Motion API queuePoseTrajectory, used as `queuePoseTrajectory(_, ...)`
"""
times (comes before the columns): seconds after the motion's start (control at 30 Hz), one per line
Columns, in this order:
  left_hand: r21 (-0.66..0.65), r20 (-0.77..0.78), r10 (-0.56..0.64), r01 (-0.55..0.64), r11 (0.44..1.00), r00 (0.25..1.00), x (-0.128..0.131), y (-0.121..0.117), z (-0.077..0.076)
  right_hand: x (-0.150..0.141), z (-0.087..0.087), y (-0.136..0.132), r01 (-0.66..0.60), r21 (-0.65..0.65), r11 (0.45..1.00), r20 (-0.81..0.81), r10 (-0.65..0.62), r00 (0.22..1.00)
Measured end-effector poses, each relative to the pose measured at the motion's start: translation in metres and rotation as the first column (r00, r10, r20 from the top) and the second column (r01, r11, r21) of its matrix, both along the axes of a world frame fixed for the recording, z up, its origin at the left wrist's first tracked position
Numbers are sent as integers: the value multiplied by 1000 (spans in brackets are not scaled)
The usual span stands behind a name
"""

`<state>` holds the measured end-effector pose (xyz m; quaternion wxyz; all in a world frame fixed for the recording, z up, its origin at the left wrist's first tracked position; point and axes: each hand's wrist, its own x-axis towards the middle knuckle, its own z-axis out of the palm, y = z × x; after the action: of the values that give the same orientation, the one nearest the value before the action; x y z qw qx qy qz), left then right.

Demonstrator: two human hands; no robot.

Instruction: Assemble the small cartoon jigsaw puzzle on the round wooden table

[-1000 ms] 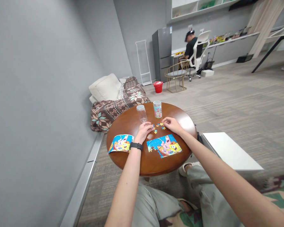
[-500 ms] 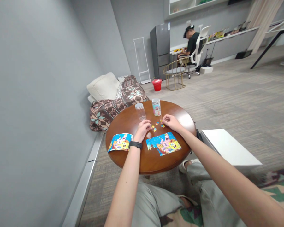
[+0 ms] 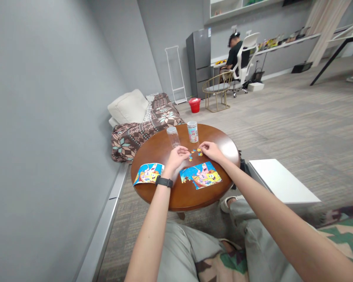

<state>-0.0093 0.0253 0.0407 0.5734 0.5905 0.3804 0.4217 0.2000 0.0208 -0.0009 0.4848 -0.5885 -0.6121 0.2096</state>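
Observation:
On the round wooden table [image 3: 153,149], a partly assembled jigsaw puzzle [image 3: 200,175] with a cartoon picture lies in front of me, its lower left edge ragged. Several loose puzzle pieces [image 3: 200,154] are scattered just beyond it. My left hand [image 3: 179,156], a black band on its wrist, is over the pieces' left side, fingers drawn together; what they hold is hidden. At the right side, my right hand [image 3: 211,150] has thumb and fingers pinched at a yellow puzzle piece [image 3: 199,149]. A curled picture sheet [image 3: 148,173] with the same cartoon lies left of the puzzle.
Behind my hands stand a clear jar [image 3: 173,137] and a picture-labelled jar [image 3: 192,132], both with silver lids. A white box [image 3: 282,180] is right of the table. Farther off are a covered couch [image 3: 135,137], a red bucket [image 3: 194,105] and a seated person [image 3: 233,55].
My left hand has shifted slightly right and its fingers have stretched over the leftmost loose pieces. The right hand stays at its yellow piece. The view has tilted slightly.

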Motion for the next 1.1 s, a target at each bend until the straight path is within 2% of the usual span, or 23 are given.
queuePoseTrajectory(0.07,68,-125,44,-36,997,991,-13,-19,2,0,1,-1,24,16,1000,5,-24,1000)
queuePoseTrajectory(0.17,210,-344,240,-174,962,908,-37,-47,-4,-3,4,-4,35,45,998,32,-37,999)
queuePoseTrajectory(0.23,284,-391,349,-249,926,852,-49,-59,-12,-10,8,-9,17,66,998,43,-20,999)
queuePoseTrajectory(0.3,351,-374,395,-266,898,839,-55,-64,-19,-20,14,-20,-23,78,997,14,22,1000)
queuePoseTrajectory(0.47,374,-322,400,-273,886,858,-51,-55,-22,-53,22,-64,-157,28,987,-205,160,966)
queuePoseTrajectory(0.6,376,-360,380,-241,895,852,-47,-45,-17,-67,20,-95,-107,35,994,-302,112,947)
queuePoseTrajectory(0.77,428,-386,368,-189,884,846,-38,-34,-13,-77,11,-112,-48,48,998,-369,63,927)
queuePoseTrajectory(0.9,444,-372,403,-221,868,836,-29,-29,-6,-86,4,-119,15,100,995,-316,17,949)
queuePoseTrajectory(1.0,457,-323,415,-244,855,851,-30,-40,-1,-90,4,-123,2,152,988,-211,30,977)
queuePoseTrajectory(1.03,443,-326,394,-229,867,859,-32,-49,0,-91,4,-124,-12,156,988,-186,41,982)
queuePoseTrajectory(1.1,361,-337,278,-150,921,899,-38,-69,-2,-93,4,-125,-44,146,988,-155,67,986)
